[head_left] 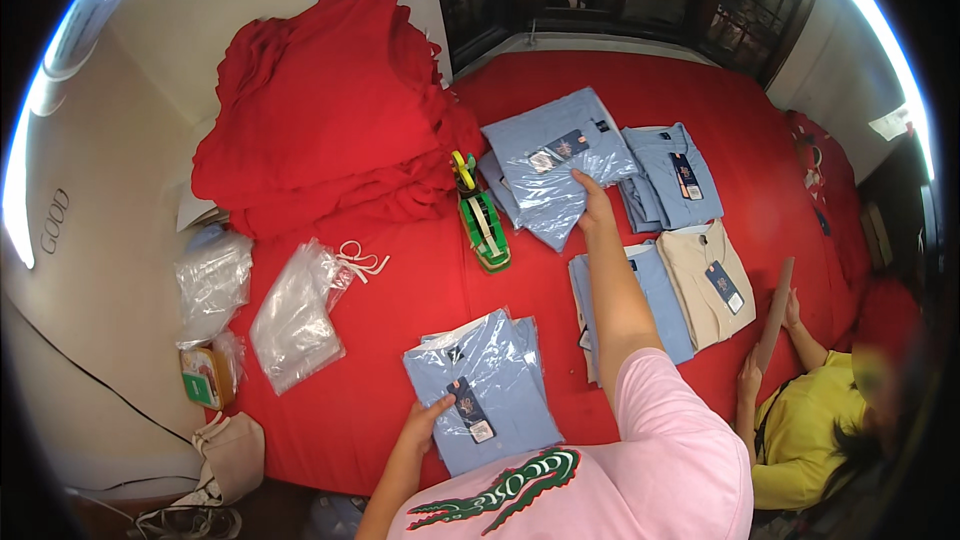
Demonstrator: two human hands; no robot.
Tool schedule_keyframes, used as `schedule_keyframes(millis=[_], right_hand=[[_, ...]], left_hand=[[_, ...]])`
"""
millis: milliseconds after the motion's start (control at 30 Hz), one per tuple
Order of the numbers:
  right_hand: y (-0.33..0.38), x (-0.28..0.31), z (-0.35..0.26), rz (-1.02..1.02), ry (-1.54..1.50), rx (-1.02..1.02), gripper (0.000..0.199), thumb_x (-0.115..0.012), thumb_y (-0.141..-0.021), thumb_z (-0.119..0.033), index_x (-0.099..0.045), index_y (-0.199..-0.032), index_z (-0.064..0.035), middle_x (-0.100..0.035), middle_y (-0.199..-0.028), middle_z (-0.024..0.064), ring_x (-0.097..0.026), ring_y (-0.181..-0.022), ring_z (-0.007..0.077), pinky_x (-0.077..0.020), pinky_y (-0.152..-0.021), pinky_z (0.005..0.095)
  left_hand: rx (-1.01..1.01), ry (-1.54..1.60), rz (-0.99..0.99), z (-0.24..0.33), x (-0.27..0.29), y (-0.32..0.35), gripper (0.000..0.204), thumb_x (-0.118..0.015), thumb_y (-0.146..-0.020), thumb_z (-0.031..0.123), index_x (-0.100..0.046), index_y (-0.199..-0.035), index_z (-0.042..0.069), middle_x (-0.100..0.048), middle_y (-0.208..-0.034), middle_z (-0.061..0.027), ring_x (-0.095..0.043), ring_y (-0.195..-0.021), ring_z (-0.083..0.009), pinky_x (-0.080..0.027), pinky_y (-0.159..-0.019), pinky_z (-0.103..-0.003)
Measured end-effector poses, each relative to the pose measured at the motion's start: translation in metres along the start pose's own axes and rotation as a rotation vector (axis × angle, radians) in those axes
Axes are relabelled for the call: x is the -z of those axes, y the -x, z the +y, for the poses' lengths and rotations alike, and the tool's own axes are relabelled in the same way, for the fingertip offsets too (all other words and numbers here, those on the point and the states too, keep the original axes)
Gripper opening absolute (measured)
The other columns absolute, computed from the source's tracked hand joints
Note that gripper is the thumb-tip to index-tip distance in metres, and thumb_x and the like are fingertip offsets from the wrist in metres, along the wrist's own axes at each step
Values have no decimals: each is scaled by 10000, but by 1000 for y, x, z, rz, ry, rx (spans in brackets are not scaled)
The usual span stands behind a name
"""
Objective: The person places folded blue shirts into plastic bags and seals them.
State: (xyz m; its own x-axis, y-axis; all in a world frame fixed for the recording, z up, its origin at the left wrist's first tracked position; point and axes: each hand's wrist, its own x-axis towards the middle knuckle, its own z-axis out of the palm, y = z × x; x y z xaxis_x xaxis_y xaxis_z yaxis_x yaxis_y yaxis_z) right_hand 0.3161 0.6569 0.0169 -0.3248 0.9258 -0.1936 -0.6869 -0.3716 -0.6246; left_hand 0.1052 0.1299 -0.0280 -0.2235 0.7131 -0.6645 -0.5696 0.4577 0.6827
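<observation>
My right hand is stretched out over the far part of the table, gripping the near edge of a folded light-blue shirt in a clear bag. Its dark hang tag shows through the plastic, and another bagged blue piece lies partly beneath it. Close to my body, my left hand holds the left edge of a second bagged blue shirt, thumb on top near the tag and the other fingers mostly hidden. Another bagged piece sticks out from under that shirt. A green tape dispenser stands between the two spots.
A tall heap of red cloth fills the far left. Clear plastic bags lie at left. Folded blue shirts and a beige shirt sit to the right. A person in yellow at the right holds a flat board.
</observation>
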Motion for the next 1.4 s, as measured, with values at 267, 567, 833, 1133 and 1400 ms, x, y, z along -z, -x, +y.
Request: schedule_keyframes(millis=[267,567,833,1133,1400], right_hand=[[127,34,-75,-21,-68,114,515,-746,-971,-170,-588,-1423,20,-693,-1353,188,-690,-1204,360,-547,-1085,505],[333,3,-34,-183,460,-354,641,-761,-907,-148,-550,-1481,45,-724,-1323,169,-684,-1243,286,-537,-1102,430],[401,-65,82,-127,992,-388,931,-853,-706,9,-473,-1556,-34,-665,-1386,153,-660,-1246,259,-510,-1084,384],[452,-65,204,-22,866,-101,893,-692,-828,-203,-351,-1630,-13,-358,-1640,174,-369,-1523,321,-344,-1225,444],[443,-65,196,6,1124,191,773,-761,-878,-129,-446,-1571,7,-395,-1639,208,-380,-1525,345,-279,-1273,445]], left_hand=[[20,0,0,15,-4,8,653,-844,-928,243,-571,-1476,18,-696,-1384,-165,-706,-1217,-322,-574,-1044,-495],[66,134,-232,22,5,6,756,-675,-1008,579,-527,-1530,51,-664,-1436,-172,-673,-1284,-305,-549,-1076,-441],[-2,337,-495,19,62,-3,689,-558,-1050,643,-593,-1460,90,-659,-1433,-167,-675,-1273,-287,-578,-1047,-456],[-454,-40,44,35,101,2,463,-585,-1085,456,-634,-1298,48,-689,-1267,-194,-687,-1142,-346,-562,-948,-498],[-743,-1006,1084,199,224,-24,708,-766,-968,385,-493,-1502,10,-310,-1694,-240,-291,-1583,-408,-234,-1291,-619]])
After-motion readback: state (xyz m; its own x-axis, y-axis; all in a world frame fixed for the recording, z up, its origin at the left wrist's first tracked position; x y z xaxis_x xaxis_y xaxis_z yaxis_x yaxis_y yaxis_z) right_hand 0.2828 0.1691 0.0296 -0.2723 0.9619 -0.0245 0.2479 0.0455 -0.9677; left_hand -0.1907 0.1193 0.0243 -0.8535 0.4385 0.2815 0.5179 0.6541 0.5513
